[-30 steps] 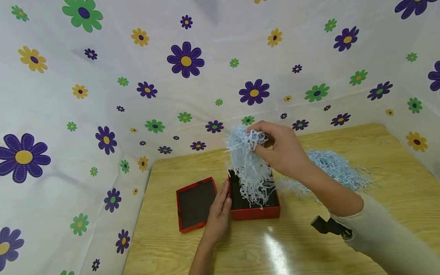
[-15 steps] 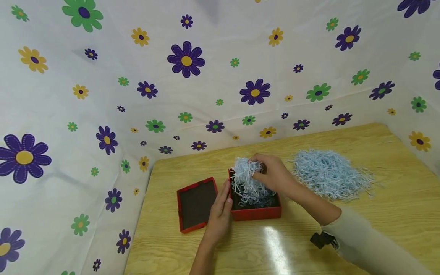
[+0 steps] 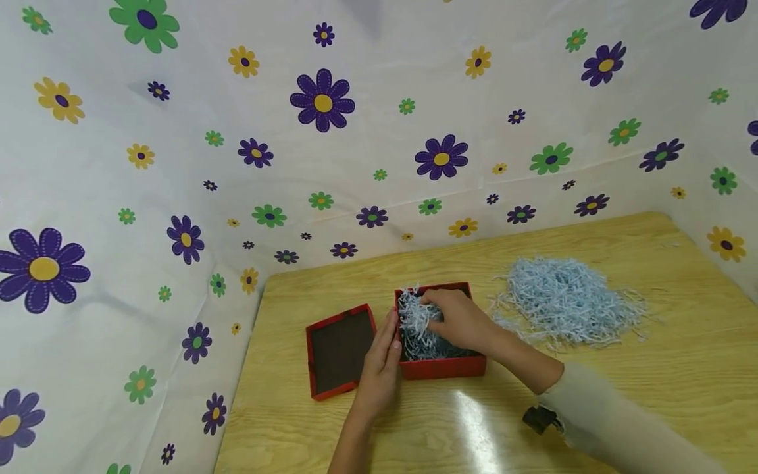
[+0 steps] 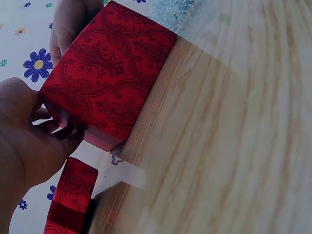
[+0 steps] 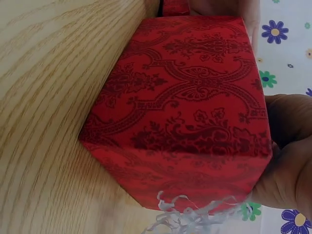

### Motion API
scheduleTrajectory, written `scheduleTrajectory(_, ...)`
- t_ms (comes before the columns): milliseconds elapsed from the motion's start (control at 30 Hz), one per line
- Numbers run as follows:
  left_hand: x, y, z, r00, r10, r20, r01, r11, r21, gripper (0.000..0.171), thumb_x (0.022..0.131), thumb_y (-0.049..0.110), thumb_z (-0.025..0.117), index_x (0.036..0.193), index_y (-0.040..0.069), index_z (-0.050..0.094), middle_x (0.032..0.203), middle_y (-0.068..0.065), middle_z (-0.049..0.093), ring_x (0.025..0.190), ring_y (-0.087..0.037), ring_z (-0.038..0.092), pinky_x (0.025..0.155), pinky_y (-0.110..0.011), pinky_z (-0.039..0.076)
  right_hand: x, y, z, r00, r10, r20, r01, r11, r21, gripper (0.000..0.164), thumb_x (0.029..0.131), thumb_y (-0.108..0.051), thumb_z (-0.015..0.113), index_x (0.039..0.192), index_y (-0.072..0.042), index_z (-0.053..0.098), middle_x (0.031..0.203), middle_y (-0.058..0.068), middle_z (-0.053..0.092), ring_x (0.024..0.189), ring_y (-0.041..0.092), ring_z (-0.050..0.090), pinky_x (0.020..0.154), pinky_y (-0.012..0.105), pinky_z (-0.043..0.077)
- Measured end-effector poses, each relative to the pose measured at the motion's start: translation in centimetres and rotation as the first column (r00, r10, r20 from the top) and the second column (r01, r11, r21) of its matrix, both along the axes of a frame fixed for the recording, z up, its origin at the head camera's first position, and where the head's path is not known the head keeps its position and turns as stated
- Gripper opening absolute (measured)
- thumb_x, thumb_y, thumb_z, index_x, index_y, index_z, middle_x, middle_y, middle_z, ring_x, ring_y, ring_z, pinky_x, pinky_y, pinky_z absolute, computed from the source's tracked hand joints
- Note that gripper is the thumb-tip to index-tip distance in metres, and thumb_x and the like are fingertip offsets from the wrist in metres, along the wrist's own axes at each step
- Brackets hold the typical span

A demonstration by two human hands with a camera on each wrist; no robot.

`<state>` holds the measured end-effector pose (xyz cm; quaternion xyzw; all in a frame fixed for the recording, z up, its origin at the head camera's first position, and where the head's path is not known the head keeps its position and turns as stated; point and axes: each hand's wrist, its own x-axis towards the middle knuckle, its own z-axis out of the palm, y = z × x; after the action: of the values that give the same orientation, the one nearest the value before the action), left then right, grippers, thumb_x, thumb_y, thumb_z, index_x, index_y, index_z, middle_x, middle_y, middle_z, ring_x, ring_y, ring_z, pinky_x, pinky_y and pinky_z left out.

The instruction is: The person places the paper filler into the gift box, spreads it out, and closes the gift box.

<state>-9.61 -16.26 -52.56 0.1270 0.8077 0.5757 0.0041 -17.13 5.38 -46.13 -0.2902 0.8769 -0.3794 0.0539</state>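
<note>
A red patterned box [image 3: 443, 368] with a dark inside stands on the table, open side up. My right hand [image 3: 464, 321] is down inside it, gripping a clump of pale blue shredded paper [image 3: 416, 317]. The fingertips are partly hidden in the strands. My left hand [image 3: 379, 372] rests with extended fingers against the box's left wall. In the left wrist view that hand's fingers [image 4: 73, 139] touch the box's [image 4: 109, 73] side. In the right wrist view the box wall [image 5: 195, 87] hides most of the right hand [image 5: 292, 156].
A loose pile of pale blue shredded paper [image 3: 565, 299] lies to the right of the box. The red lid [image 3: 340, 352], dark inside facing up, lies left of the box. A flowered white cloth [image 3: 379, 131] hangs behind the wooden table [image 3: 284, 428].
My right hand has lowered the clump of shredded paper from above the box down into it. My left hand has stayed at the box's left wall.
</note>
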Motion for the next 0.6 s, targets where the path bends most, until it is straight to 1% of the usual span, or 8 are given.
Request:
scheduleTrajectory(133, 0.1, 0.1, 0.0, 1.000, 0.006, -0.005, -0.006, 1.000, 0.005, 0.056, 0.117, 0.013, 0.038, 0.170, 0.019, 0.022, 0.177, -0.003, 0.019, 0.163, -0.018, 0.012, 0.121, -0.013, 0.017, 0.3, -0.4, 0.3, 1.000, 0.002, 0.027, -0.003, 1.000, 0.030, 0.038, 0.094, -0.003, 0.078, 0.130, 0.001, 0.068, 0.130, 0.018, 0.070, 0.108, 0.030, 0.069, 0.092, 0.048, 0.059)
scheduleTrajectory(167, 0.1, 0.1, -0.1, 1.000, 0.004, -0.007, -0.004, 1.000, 0.006, 0.056, 0.117, 0.013, 0.038, 0.170, 0.018, 0.023, 0.177, -0.003, 0.018, 0.163, -0.019, 0.012, 0.121, -0.013, 0.017, 0.3, -0.5, 0.4, 0.999, 0.002, 0.034, -0.003, 0.999, 0.032, 0.039, 0.094, -0.005, 0.078, 0.131, 0.001, 0.067, 0.131, 0.018, 0.070, 0.112, 0.031, 0.068, 0.094, 0.049, 0.058)
scheduleTrajectory(233, 0.2, 0.1, 0.0, 1.000, 0.000, -0.009, 0.000, 1.000, 0.007, 0.055, 0.117, 0.014, 0.038, 0.170, 0.017, 0.022, 0.177, -0.003, 0.018, 0.163, -0.020, 0.012, 0.121, -0.013, 0.017, 0.5, -0.5, 0.6, 0.999, 0.000, 0.044, -0.001, 1.000, 0.027, 0.044, 0.094, -0.009, 0.081, 0.134, 0.000, 0.065, 0.135, 0.017, 0.068, 0.123, 0.035, 0.064, 0.100, 0.051, 0.056)
scheduleTrajectory(333, 0.2, 0.1, 0.1, 1.000, -0.008, -0.007, 0.008, 1.000, 0.001, 0.055, 0.117, 0.016, 0.038, 0.170, 0.017, 0.022, 0.177, -0.003, 0.018, 0.163, -0.020, 0.012, 0.121, -0.014, 0.017, 0.6, 0.2, 1.2, 0.999, 0.003, 0.038, -0.003, 1.000, 0.001, 0.057, 0.091, -0.017, 0.085, 0.140, 0.000, 0.061, 0.139, 0.019, 0.064, 0.127, 0.039, 0.061, 0.102, 0.056, 0.053)
scheduleTrajectory(433, 0.1, 0.2, 0.2, 1.000, -0.012, -0.016, 0.012, 1.000, 0.001, 0.056, 0.117, 0.015, 0.037, 0.170, 0.016, 0.021, 0.177, -0.004, 0.017, 0.163, -0.020, 0.012, 0.122, -0.016, 0.017, 0.6, 1.2, 2.0, 0.998, -0.007, 0.055, 0.008, 1.000, -0.021, 0.068, 0.089, -0.022, 0.088, 0.146, -0.001, 0.057, 0.144, 0.020, 0.059, 0.126, 0.043, 0.061, 0.100, 0.057, 0.055)
scheduleTrajectory(533, 0.2, 0.1, 0.2, 1.000, -0.008, -0.027, 0.008, 1.000, 0.004, 0.056, 0.117, 0.013, 0.038, 0.170, 0.015, 0.022, 0.176, -0.004, 0.018, 0.162, -0.021, 0.013, 0.122, -0.016, 0.017, 0.5, 2.6, 2.8, 0.997, -0.029, 0.068, 0.032, 0.999, -0.036, 0.070, 0.088, -0.022, 0.089, 0.148, -0.003, 0.056, 0.143, 0.021, 0.060, 0.124, 0.043, 0.063, 0.097, 0.056, 0.057)
scheduleTrajectory(600, 0.2, 0.1, 0.2, 1.000, -0.001, -0.031, 0.001, 1.000, 0.001, 0.056, 0.116, 0.012, 0.038, 0.170, 0.014, 0.023, 0.176, -0.004, 0.019, 0.163, -0.022, 0.013, 0.122, -0.015, 0.017, 0.5, 3.9, 3.4, 0.996, -0.057, 0.076, 0.060, 0.997, -0.050, 0.069, 0.089, -0.022, 0.088, 0.148, -0.004, 0.056, 0.142, 0.020, 0.061, 0.124, 0.043, 0.062, 0.099, 0.058, 0.055)
